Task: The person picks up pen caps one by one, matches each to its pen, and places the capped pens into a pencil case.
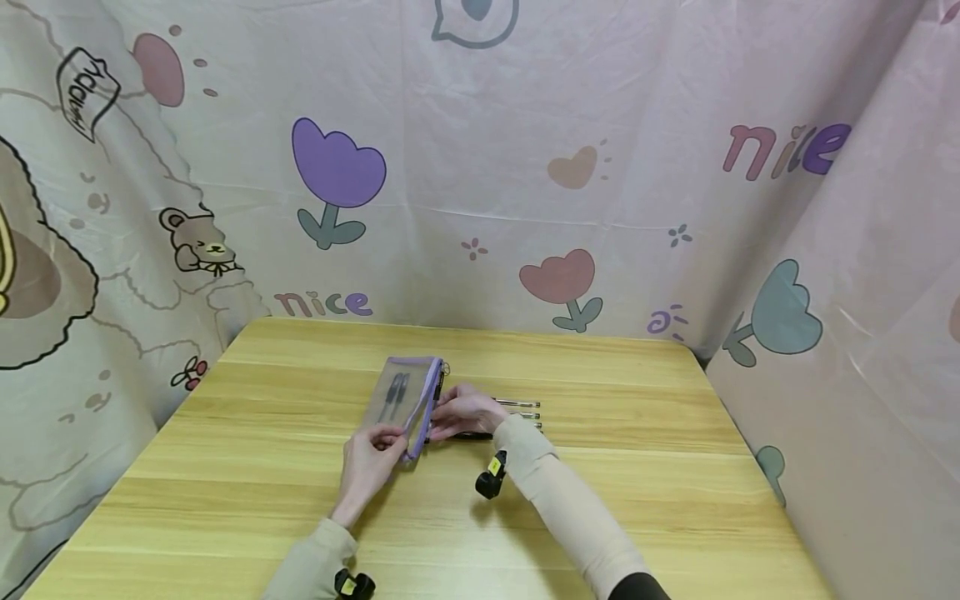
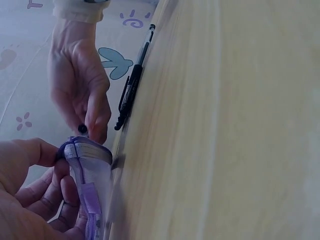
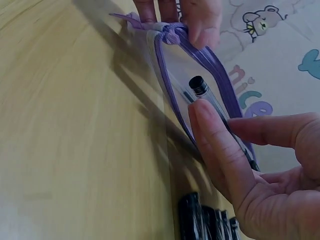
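Note:
A see-through pencil case (image 1: pixel 382 387) with purple zip edging lies on the table, its zipped side spread apart towards the right. Two dark pens (image 1: pixel 397 392) show through its mesh. At the near end of the case, my left hand (image 1: pixel 369 462) pinches the purple edge between thumb and fingers. My right hand (image 1: pixel 467 411) is at the opening and holds a clear pen with a black end (image 3: pixel 198 86) between thumb and fingers. That black end points into the mouth of the case in the right wrist view. Under and beside this hand lie several black-and-clear pens (image 1: pixel 525 415), partly hidden by it.
The pale wooden table (image 1: pixel 600 517) ends at a printed cloth (image 1: pixel 465 167) that hangs behind it and along both sides. Black wrist devices (image 1: pixel 491 475) sit at the cuffs of both sleeves.

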`<state>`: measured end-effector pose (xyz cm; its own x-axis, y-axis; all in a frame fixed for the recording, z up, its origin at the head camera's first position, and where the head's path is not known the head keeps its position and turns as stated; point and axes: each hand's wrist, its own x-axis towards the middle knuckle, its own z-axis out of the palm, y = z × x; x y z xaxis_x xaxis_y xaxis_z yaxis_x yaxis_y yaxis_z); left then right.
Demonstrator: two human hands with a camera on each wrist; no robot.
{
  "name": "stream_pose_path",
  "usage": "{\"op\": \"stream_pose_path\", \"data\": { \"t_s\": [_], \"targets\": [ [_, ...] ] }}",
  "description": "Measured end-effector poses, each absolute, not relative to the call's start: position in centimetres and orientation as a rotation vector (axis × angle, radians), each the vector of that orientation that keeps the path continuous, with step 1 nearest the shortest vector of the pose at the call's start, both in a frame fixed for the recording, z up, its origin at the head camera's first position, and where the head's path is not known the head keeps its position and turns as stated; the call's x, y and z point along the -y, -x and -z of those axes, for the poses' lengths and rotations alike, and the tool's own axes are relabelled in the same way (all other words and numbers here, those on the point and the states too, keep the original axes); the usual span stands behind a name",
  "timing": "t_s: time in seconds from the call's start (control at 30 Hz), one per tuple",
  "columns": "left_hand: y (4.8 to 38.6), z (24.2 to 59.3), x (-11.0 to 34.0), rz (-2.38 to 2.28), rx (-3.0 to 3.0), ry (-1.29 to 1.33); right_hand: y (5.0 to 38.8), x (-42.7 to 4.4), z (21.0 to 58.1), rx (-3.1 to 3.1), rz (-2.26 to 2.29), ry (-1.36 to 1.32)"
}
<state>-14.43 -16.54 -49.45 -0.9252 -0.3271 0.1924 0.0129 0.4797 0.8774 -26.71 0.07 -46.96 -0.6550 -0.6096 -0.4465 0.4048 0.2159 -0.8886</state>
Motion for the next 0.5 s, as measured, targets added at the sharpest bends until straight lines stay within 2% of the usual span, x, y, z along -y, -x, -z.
{"op": "stream_pose_path", "data": {
  "t_s": [0.5],
  "targets": [
    [14.3,49.4,16.6,1.440,2.381,-0.221,26.8,3.0,47.9,-1.704,1.636,0.109]
  ]
}}
